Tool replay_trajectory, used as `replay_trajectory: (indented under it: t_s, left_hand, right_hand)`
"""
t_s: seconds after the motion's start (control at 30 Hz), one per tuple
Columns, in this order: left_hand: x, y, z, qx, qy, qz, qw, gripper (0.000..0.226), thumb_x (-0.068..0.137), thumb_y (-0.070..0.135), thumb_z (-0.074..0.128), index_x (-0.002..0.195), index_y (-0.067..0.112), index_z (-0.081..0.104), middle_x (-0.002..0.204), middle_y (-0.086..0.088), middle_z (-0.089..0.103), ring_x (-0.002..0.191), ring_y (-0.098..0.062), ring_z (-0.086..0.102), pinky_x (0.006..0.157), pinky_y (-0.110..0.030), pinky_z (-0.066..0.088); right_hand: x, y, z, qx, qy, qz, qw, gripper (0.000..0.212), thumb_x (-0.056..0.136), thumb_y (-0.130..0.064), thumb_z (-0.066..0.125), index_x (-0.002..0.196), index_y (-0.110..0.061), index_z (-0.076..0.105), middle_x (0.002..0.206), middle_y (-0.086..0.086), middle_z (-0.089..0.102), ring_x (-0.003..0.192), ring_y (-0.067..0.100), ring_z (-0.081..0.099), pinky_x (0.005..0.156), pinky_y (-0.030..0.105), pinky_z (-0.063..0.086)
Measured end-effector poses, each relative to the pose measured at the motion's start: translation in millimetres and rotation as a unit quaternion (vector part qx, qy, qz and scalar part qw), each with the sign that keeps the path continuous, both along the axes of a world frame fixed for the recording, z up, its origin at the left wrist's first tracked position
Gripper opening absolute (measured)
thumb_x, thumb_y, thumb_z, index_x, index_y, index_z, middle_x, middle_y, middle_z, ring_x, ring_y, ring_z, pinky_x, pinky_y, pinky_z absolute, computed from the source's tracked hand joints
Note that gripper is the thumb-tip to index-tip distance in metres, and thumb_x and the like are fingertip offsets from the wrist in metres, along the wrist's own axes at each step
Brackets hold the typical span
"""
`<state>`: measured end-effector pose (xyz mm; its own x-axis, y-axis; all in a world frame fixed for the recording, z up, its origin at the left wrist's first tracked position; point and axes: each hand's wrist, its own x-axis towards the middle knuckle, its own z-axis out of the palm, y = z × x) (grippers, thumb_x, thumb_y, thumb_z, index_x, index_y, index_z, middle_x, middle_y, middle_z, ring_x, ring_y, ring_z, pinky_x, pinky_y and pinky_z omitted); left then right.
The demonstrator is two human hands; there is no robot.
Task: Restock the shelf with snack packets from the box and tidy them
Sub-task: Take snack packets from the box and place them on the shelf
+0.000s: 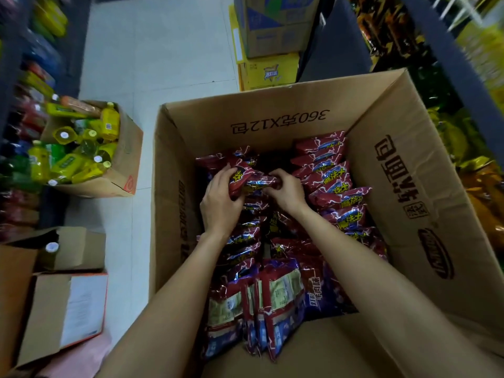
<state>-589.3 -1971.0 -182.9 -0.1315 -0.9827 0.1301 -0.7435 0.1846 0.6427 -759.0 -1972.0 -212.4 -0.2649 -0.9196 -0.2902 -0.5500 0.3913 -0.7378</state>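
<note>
A big open cardboard box point(278, 115) stands on the floor below me, packed with several red and blue snack packets point(331, 184) in rows. Both my arms reach down into it. My left hand point(219, 203) and my right hand point(289, 190) together grip a small bunch of red snack packets point(249, 178) near the box's far middle, fingers curled round them from either side. The shelf point(447, 58) runs along the right, blurred, holding yellow and dark packets.
An open carton of yellow-green drink bottles point(81, 148) sits on the floor to the left. Two smaller cartons point(65, 312) lie at the lower left. Stacked yellow and blue boxes point(270, 69) stand beyond the big box. White tiled floor point(152, 50) runs between the shelves.
</note>
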Motion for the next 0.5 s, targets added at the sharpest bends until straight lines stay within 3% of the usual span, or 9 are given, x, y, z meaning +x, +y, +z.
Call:
replay_trajectory:
  t_s: [0.13, 0.27, 0.4, 0.5]
  left_hand:
    - [-1, -1, 2, 0.046, -0.034, -0.023, 0.998, 0.054, 0.083, 0.020, 0.070, 0.133, 0.020, 0.050, 0.142, -0.001, 0.042, 0.129, -0.019, 0.041, 0.095, -0.036, 0.045]
    - [3, 4, 5, 0.068, -0.076, -0.019, 0.995, 0.051, 0.085, 0.021, 0.067, 0.133, 0.028, 0.049, 0.127, -0.005, 0.046, 0.117, -0.022, 0.045, 0.085, -0.043, 0.052]
    - [-9, 4, 34, -0.007, 0.018, -0.019, 1.000, 0.046, 0.086, 0.022, 0.067, 0.129, 0.019, 0.050, 0.113, 0.002, 0.063, 0.100, -0.014, 0.061, 0.083, -0.030, 0.051]
    - [-23, 5, 73, -0.002, 0.124, -0.013, 0.992, 0.041, 0.088, 0.028, 0.065, 0.122, 0.012, 0.047, 0.096, 0.010, 0.062, 0.082, -0.004, 0.060, 0.069, -0.016, 0.045]
  right_hand:
    - [-24, 14, 12, -0.010, -0.020, -0.093, 0.995, 0.053, 0.083, -0.015, 0.072, 0.130, -0.015, 0.047, 0.098, -0.002, 0.053, 0.072, 0.003, 0.048, 0.064, 0.016, 0.038]
    - [-34, 29, 27, -0.025, 0.005, -0.108, 0.994, 0.046, 0.084, -0.019, 0.072, 0.125, -0.009, 0.052, 0.090, -0.005, 0.055, 0.083, 0.012, 0.053, 0.067, 0.016, 0.039]
    - [-40, 47, 63, -0.099, 0.068, -0.087, 0.989, 0.027, 0.090, -0.025, 0.064, 0.111, -0.009, 0.061, 0.111, 0.007, 0.057, 0.106, 0.022, 0.052, 0.085, 0.022, 0.037]
    - [-53, 68, 107, -0.167, 0.107, -0.110, 0.974, 0.033, 0.096, -0.030, 0.054, 0.117, -0.005, 0.056, 0.113, 0.004, 0.060, 0.106, 0.019, 0.056, 0.088, 0.029, 0.045]
